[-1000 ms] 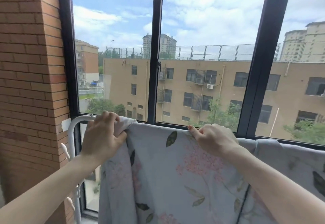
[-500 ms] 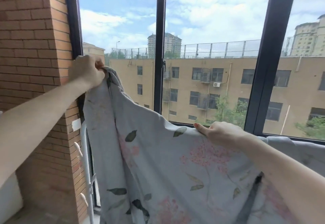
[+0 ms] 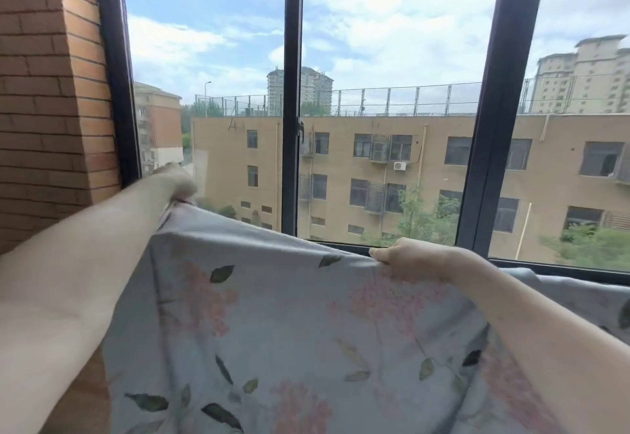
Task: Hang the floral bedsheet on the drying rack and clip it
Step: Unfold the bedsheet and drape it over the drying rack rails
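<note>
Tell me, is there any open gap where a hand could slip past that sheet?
Open air lies above the floral bedsheet edge, between the left hand and right hand, up to the window frame. Below that edge, cloth fills everything.

A single head-worn wide-angle view looks forward, roughly level, out through a dark-framed window [image 3: 292,99] that fills the far side. A brick wall [image 3: 51,92] bends along the left edge from lens distortion. Both forearms reach in from the near bottom corners, very close to the lens, and the floral bedsheet [image 3: 289,324] spans the near lower half. No second view shares the scene.
</note>
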`<act>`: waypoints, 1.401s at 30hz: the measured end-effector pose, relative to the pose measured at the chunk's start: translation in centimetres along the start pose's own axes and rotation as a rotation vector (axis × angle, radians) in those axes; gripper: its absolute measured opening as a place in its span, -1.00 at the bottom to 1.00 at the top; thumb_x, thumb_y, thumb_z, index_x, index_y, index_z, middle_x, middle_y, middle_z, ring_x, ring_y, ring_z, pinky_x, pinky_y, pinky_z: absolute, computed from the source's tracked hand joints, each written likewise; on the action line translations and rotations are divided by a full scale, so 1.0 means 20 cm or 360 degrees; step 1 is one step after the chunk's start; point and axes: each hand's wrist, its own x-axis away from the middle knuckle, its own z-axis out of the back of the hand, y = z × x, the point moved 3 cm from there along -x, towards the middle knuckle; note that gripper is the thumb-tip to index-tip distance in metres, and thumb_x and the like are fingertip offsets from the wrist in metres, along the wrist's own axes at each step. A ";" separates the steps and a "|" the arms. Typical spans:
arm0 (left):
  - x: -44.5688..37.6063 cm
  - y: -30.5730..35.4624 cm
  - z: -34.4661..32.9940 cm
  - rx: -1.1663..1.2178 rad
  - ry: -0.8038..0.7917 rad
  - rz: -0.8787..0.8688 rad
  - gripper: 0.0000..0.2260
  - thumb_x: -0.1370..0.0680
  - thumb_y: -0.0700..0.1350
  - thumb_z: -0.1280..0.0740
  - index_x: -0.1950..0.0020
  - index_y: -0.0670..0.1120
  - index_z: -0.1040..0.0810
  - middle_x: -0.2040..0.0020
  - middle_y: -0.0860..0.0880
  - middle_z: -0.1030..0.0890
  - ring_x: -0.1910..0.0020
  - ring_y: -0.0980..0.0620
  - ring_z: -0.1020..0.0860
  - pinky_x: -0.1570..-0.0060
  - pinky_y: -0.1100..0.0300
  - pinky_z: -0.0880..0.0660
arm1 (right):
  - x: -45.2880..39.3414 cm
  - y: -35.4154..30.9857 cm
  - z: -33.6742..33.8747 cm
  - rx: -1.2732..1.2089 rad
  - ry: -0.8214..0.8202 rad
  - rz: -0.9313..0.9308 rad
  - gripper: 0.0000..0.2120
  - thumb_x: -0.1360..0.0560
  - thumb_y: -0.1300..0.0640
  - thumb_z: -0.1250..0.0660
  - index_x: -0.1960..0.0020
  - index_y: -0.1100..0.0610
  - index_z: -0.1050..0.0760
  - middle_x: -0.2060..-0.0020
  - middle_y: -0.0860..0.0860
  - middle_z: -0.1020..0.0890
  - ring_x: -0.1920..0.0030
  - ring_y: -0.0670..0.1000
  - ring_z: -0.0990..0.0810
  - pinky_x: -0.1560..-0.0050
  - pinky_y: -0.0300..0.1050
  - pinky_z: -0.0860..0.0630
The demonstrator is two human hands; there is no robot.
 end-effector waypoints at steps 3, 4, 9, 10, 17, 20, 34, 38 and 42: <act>0.08 -0.02 -0.16 -0.0113 -0.0485 -0.0195 -0.50 -0.63 -0.01 -0.39 -0.49 -0.24 -0.43 -0.44 -0.18 -0.49 -0.39 -0.17 -0.49 -0.37 0.00 -0.45 | -0.02 0.03 0.01 -0.0066 -0.0008 -0.0009 -0.52 -0.65 -0.19 -0.18 -0.14 0.19 -0.63 0.22 -0.02 -0.59 0.27 -0.02 -0.52 0.14 -0.12 -0.44; 0.11 0.00 -0.18 -0.0041 -0.0514 -0.0286 -0.56 -0.62 0.02 -0.40 -0.41 -0.21 -0.52 -0.34 -0.15 -0.58 -0.29 -0.13 -0.57 -0.26 0.02 -0.52 | -0.01 0.04 0.02 -0.0048 -0.0002 -0.0015 -0.53 -0.65 -0.18 -0.19 -0.12 0.19 -0.64 0.25 -0.01 -0.58 0.29 -0.01 -0.50 0.18 -0.13 -0.44; 0.43 0.12 -0.20 0.0353 -0.0571 -0.0680 -0.61 -0.66 0.18 -0.27 0.15 -0.07 -0.65 0.15 -0.01 -0.71 0.19 0.03 -0.66 0.19 0.14 -0.50 | 0.00 0.07 0.06 -0.0028 0.0012 -0.0087 -0.55 -0.62 -0.27 -0.24 0.02 0.08 -0.68 0.16 -0.01 -0.69 0.21 0.01 -0.61 0.12 -0.13 -0.54; 0.52 0.12 -0.22 0.0250 -0.0573 -0.0764 -0.56 -0.66 0.24 -0.23 0.19 -0.05 -0.62 0.21 0.00 -0.67 0.23 0.03 -0.61 0.22 0.14 -0.46 | 0.01 0.07 0.06 -0.0023 -0.0001 -0.0105 -0.54 -0.60 -0.29 -0.25 0.02 0.07 -0.68 0.13 0.00 -0.71 0.19 0.01 -0.64 0.09 -0.11 -0.58; 0.64 0.06 -0.29 -0.0175 -0.0564 -0.0673 -0.39 -0.61 0.45 -0.03 -0.05 0.06 -0.71 0.02 0.00 -0.69 0.07 0.00 -0.62 -0.10 0.03 -0.55 | 0.02 -0.06 0.10 -0.0051 0.0280 0.0048 -0.60 -0.65 -0.22 -0.22 0.04 0.03 -0.67 0.19 0.06 -0.71 0.29 0.03 -0.61 0.27 -0.17 -0.48; 0.67 0.13 -0.26 -0.0106 -0.0845 -0.0643 -0.48 -0.65 0.35 -0.08 -0.19 0.05 -0.67 -0.13 0.01 -0.65 -0.09 -0.03 -0.61 -0.25 0.01 -0.51 | -0.06 -0.14 0.18 -0.0133 0.0636 0.0242 -0.56 -0.67 -0.14 -0.25 0.31 0.03 -0.59 0.35 0.03 -0.64 0.33 0.06 -0.57 0.32 -0.15 -0.41; 0.64 0.22 -0.28 -0.0209 -0.1306 -0.0322 -0.74 -0.52 -0.21 -0.16 0.08 -0.26 -0.63 0.33 -0.17 -0.63 0.37 -0.12 -0.54 0.20 0.15 -0.46 | -0.45 -0.07 -0.09 0.1014 -0.0355 -0.0301 -0.66 -0.65 0.02 -0.24 -0.34 0.14 -0.54 -0.34 0.08 -0.56 -0.09 0.08 -0.50 -0.13 -0.08 -0.44; 0.58 0.23 -0.29 -0.0402 -0.1225 -0.0428 -0.74 -0.53 -0.22 -0.19 0.06 -0.26 -0.67 0.18 -0.20 -0.64 0.32 -0.10 -0.54 0.27 0.18 -0.46 | -0.41 -0.10 -0.11 0.0893 -0.0686 -0.0328 -0.69 -0.65 0.02 -0.27 -0.31 0.15 -0.51 -0.32 0.14 -0.55 -0.14 0.11 -0.54 -0.20 -0.04 -0.47; 0.57 0.24 -0.31 -0.0522 -0.1223 -0.0513 -0.75 -0.54 -0.22 -0.23 0.03 -0.24 -0.70 0.10 -0.18 -0.68 0.26 -0.11 -0.61 0.29 0.21 -0.53 | -0.36 -0.21 -0.08 0.0426 -0.0193 0.0075 -0.57 -0.41 -0.23 -0.43 -0.07 0.10 -0.68 0.00 0.03 -0.71 0.06 0.04 -0.68 -0.06 -0.04 -0.64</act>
